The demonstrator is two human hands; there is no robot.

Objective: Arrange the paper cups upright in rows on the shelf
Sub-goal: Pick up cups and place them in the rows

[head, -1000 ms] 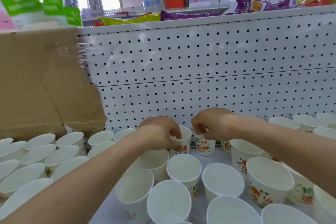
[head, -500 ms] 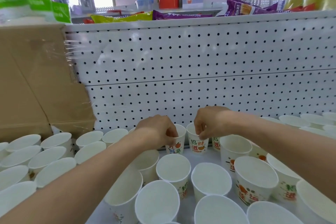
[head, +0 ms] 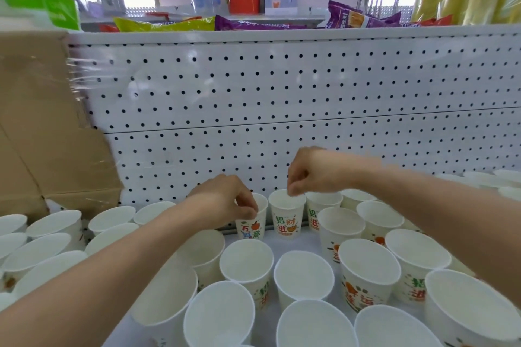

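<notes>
White paper cup [head: 251,227], round rim pinched by left hand [head: 222,200]; right hand [head: 310,175] pinches neighbouring cup [head: 287,220] rim.

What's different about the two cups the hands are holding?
The left cup's top character is red; the right cup's is green. The left hand hides part of the left cup's mouth; the right hand pinches only the right cup's rim. Both are white and upright.

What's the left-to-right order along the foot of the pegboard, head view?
Box → left hand → left cup → middle cup → right cup. Right hand overlaps the last two, so it's left out.
</notes>
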